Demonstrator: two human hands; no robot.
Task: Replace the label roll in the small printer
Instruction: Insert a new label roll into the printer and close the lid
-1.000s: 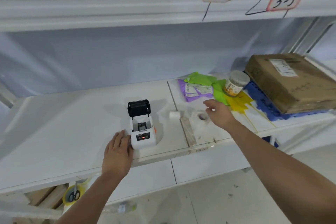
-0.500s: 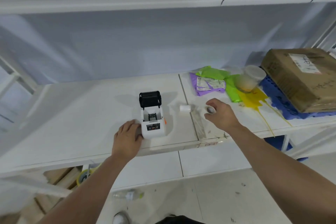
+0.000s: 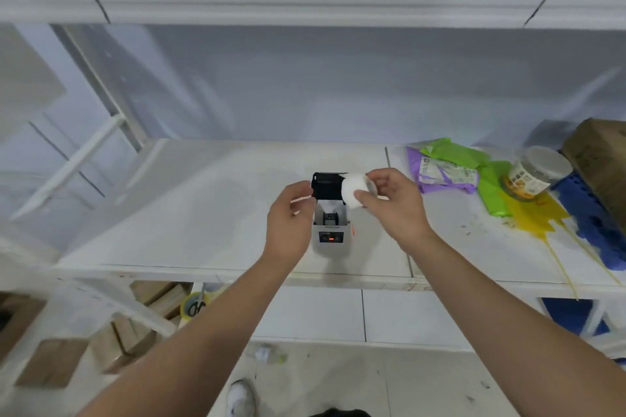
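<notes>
A person's right hand (image 3: 394,205) pinches a light, crushable label roll (image 3: 354,192) by its ends above the open printer (image 3: 331,220), the left hand (image 3: 289,217) loosely curled and seemingly empty.

White shelf board (image 3: 203,213), seam right of centre. Small white printer (image 3: 331,234) stands near the front edge, black lid (image 3: 327,184) up, red light lit on its front. Right section: purple packet (image 3: 440,176) and green packets (image 3: 474,173) lie overlapping near the back, a lidded clear jar (image 3: 533,171) tilted against them, yellow sheet (image 3: 535,213) under the jar, strands trailing over the front edge. Blue crate-like plastic (image 3: 589,213) at far right, brown cardboard box (image 3: 599,159) on top of it.
</notes>
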